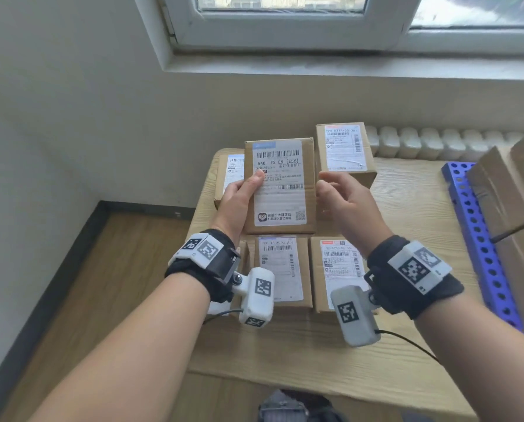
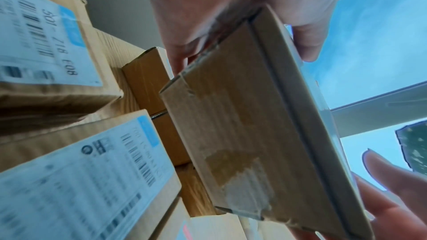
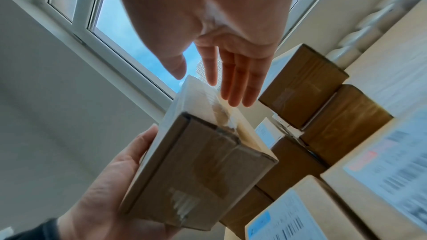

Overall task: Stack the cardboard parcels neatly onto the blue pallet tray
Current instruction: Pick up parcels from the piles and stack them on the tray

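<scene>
The left hand (image 1: 239,197) has its grip on the left edge of the lifted parcel (image 1: 280,185), whose long side runs 12 to 6 o'clock, while the right hand (image 1: 343,202), open and empty, waits just beside its right edge, nearer the blue pallet tray (image 1: 480,239) at 3 o'clock on the counter (image 1: 407,202).

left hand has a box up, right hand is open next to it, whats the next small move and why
Probably close the right hand onto the free side of the lifted parcel. Only the left hand grips it, the right fingers sit just short of its edge, and the blue pallet tray lies off to the right.
</scene>
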